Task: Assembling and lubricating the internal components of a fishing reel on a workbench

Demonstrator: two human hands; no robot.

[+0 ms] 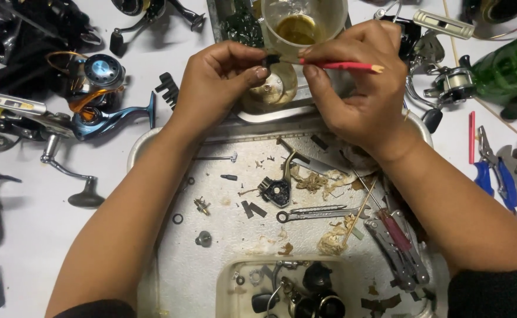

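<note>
Now the left hand (220, 79) pinches a small dark part (272, 59) between thumb and forefinger, above the far rim of the metal tray (143, 147). Right beside it, the right hand (358, 88) pinches a red brush (338, 65) between thumb and first fingers, and its tip touches the dark part. Just behind both hands stands a clear plastic cup (304, 23) with yellowish liquid. On the tray lie a small wrench (317, 213), a multi-tool (400, 250) and loose screws. A blue fishing reel (102, 97) lies to the left.
</note>
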